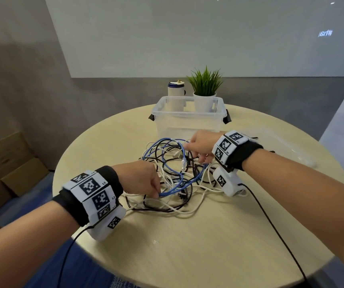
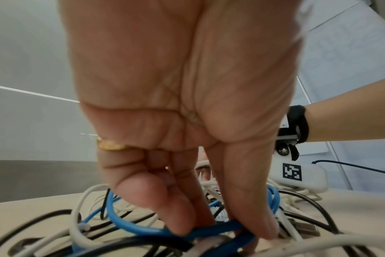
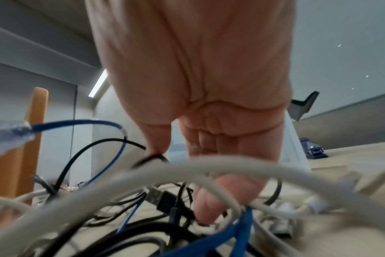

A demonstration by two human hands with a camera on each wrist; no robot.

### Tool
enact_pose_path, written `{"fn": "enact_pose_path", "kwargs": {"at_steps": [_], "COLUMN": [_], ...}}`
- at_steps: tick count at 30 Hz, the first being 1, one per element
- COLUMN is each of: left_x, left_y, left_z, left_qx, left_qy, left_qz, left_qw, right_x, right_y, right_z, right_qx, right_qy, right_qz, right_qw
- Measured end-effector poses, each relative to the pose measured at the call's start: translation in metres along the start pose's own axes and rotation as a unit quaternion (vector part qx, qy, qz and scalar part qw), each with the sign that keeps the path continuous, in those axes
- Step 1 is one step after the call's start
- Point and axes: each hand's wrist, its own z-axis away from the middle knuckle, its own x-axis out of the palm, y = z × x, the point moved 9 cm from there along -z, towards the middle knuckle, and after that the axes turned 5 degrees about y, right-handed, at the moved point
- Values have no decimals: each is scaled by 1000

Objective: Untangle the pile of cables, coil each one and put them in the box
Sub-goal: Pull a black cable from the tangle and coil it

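Observation:
A tangle of blue, white and black cables (image 1: 177, 177) lies in the middle of the round table (image 1: 187, 246). Behind it stands the clear plastic box (image 1: 187, 125), with no lid on it and nothing inside. My left hand (image 1: 146, 181) is at the near left of the pile; thumb and fingers pinch a blue cable (image 2: 209, 231) low in the tangle. My right hand (image 1: 200, 148) reaches into the far right side. Its fingers (image 3: 207, 208) curl down round a white cable (image 3: 209, 165) loop, and the thumb touches a black cable (image 3: 150, 158). A clear blue-cable plug (image 1: 183, 164) sticks up between the hands.
A potted plant (image 1: 205, 86) and a white bottle (image 1: 175, 94) stand behind the box. A clear lid (image 1: 281, 146) lies on the table at the right. Cardboard boxes (image 1: 11, 163) sit on the floor at the left. Thin black wrist-camera leads trail over the near table edge.

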Motion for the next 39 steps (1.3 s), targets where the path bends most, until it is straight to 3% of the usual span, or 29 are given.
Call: {"fn": "enact_pose_path", "kwargs": {"at_steps": [3, 6, 9, 12, 14, 17, 20, 22, 25, 29, 34, 39], "left_x": [2, 5, 8, 9, 8, 8, 5, -2, -31, -79, -82, -85], "left_y": [-2, -7, -12, -15, -13, -9, -3, 0, -1, -2, 15, 22], "left_z": [-2, -2, -3, -4, -3, -2, -1, 2, 11, 20, 2, 1], "left_qx": [2, -11, -10, -17, -16, -15, -8, -1, -20, -67, -52, -24], "left_qy": [-2, -11, -20, -23, -27, -29, -9, 25, 135, 314, 314, 379], "left_qz": [3, 3, -31, -39, -45, -48, -57, -33, 11, 108, 168, 249], "left_qw": [1000, 1000, 999, 999, 998, 998, 998, 999, 991, 941, 933, 891], "right_x": [8, -2, -34, -65, -87, -121, -143, -146, -153, -156, -160, -159], "right_y": [-3, -5, -15, -20, -22, -31, -37, -38, -38, -56, -78, -91], "right_z": [-1, -1, 5, 17, 29, 53, 72, 78, 88, 104, 129, 148], "right_qx": [-18, -14, -40, -58, -84, -146, -191, -199, -213, -262, -329, -391], "right_qy": [-13, -8, 42, 113, 166, 224, 275, 290, 305, 280, 266, 211], "right_qz": [51, 23, 34, -79, -188, -336, -377, -358, -361, -372, -385, -431], "right_qw": [998, 1000, 998, 989, 964, 903, 864, 865, 855, 845, 820, 785]}}
